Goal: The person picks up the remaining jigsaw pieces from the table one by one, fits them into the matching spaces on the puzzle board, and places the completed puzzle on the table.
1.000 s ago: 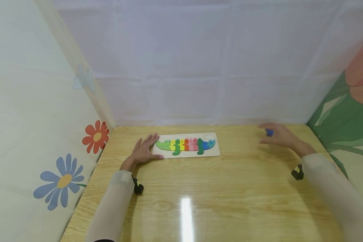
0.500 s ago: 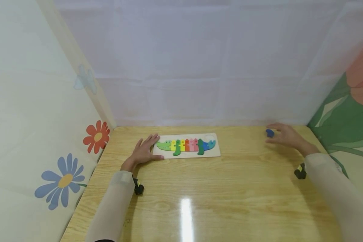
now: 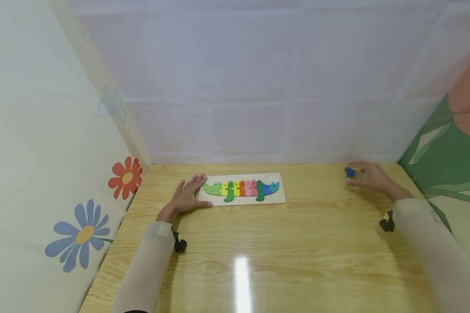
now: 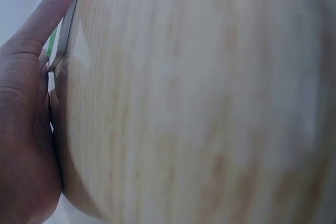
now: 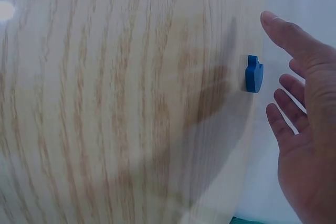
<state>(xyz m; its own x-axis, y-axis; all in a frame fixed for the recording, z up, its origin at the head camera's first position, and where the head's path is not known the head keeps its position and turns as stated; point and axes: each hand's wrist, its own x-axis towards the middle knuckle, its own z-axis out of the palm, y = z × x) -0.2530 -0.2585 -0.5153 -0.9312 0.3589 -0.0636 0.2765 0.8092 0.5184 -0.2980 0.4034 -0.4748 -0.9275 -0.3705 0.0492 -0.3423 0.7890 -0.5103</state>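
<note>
A pale wooden board [image 3: 243, 201] carries a colourful crocodile puzzle [image 3: 241, 188]. Across the board's left end lies my left hand [image 3: 184, 198], its thumb along the near edge and its fingers by the far left corner. In the left wrist view the thumb [image 4: 39, 24] stretches straight against the board's edge. At the back right, my right hand [image 3: 372, 177] is spread around a small blue puzzle piece [image 3: 350, 172]. The right wrist view shows that piece [image 5: 254, 74] apart from the thumb and the loosely bent fingers of the right hand [image 5: 310, 103].
Both things are on a light wooden table [image 3: 297, 243] with a bright reflection near its front. A white cloth [image 3: 235, 87] hangs behind it. Flower-patterned panels stand left [image 3: 43, 152] and right [image 3: 454, 152].
My right hand has shifted slightly right, while the blue piece stays nearly in place and shows a changed outline. The left hand and board look the same.
</note>
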